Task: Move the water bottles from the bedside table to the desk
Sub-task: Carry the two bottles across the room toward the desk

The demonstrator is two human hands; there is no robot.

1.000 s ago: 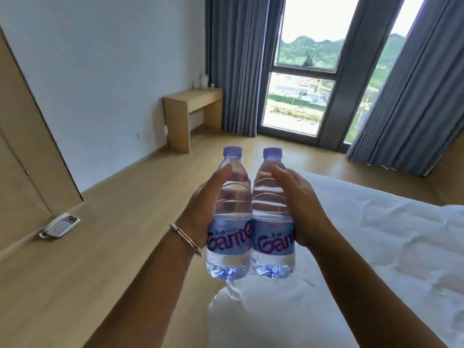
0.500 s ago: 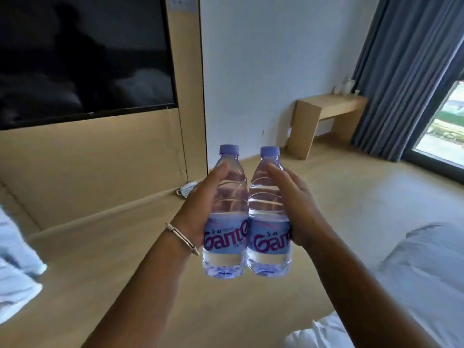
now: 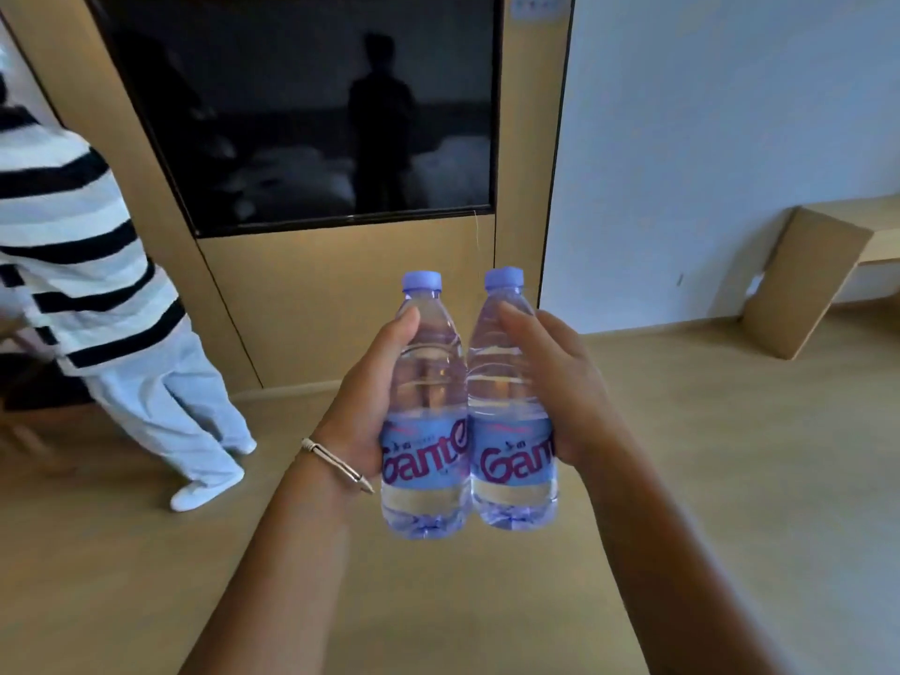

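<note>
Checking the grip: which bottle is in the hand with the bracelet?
The left bottle, gripped by the left hand; the right hand, with no bracelet, holds the right bottle.

desk (image 3: 828, 265) cut off at right edge, striped-shirted person (image 3: 87, 265) blurred and cropped at left edge

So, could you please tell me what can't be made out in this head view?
- Desk: cut off by the right edge, so its top is mostly unseen.
- Left hand and right hand: fingers hidden behind the left bottle and right bottle.
- Second person: blurred, cut off at the left edge.
</note>
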